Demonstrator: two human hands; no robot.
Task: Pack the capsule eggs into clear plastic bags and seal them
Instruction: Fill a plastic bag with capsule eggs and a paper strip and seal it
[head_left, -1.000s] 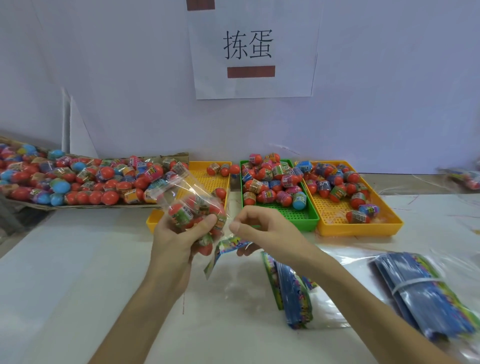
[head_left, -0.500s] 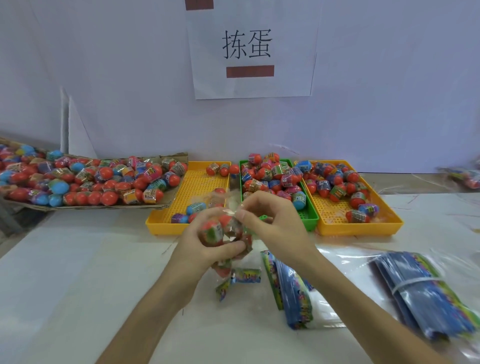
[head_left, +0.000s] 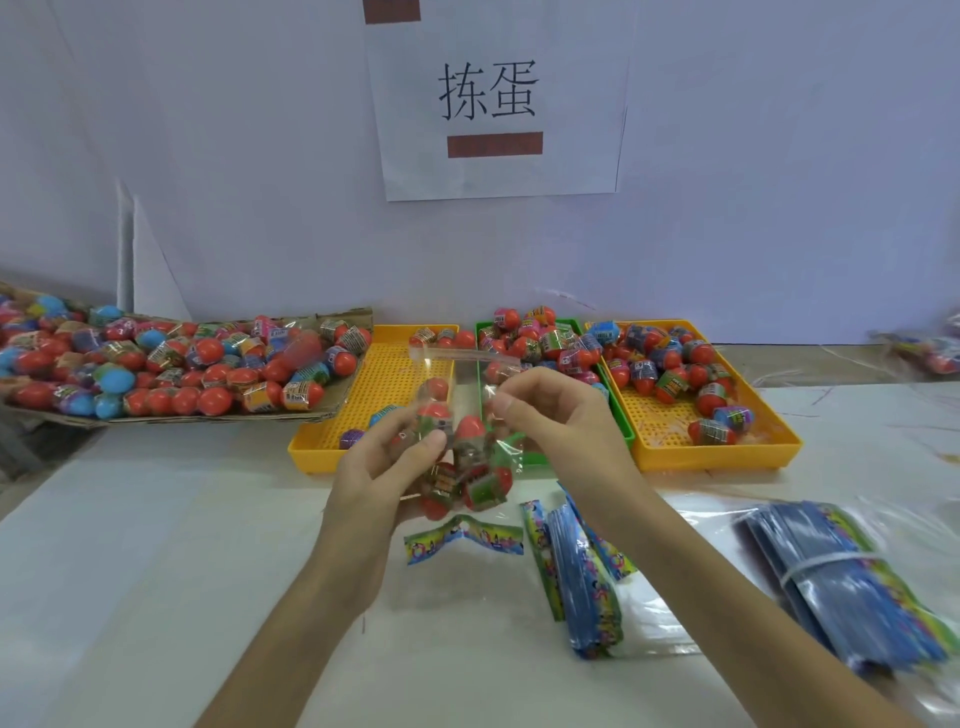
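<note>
A clear plastic bag (head_left: 467, 457) holding several red capsule eggs stands upright between my hands above the table's middle. My left hand (head_left: 384, 467) grips its left side around the eggs. My right hand (head_left: 550, 415) pinches the bag's right edge near the top. The bag's mouth flap (head_left: 467, 356) sticks up above my fingers. A printed header strip (head_left: 464, 538) hangs at the bag's bottom end. Loose capsule eggs fill the green tray (head_left: 618, 431) and lie in two yellow trays (head_left: 384, 384) (head_left: 727, 447).
A cardboard tray (head_left: 332, 400) heaped with capsule eggs sits at the left. Two stacks of unused printed bags (head_left: 587, 582) (head_left: 852, 577) lie on the white table at the right. A paper sign (head_left: 498, 98) hangs on the wall behind.
The bag has swung from a slant at the left to upright in the middle. My right hand rose to the bag's top edge, and the header strip now hangs below.
</note>
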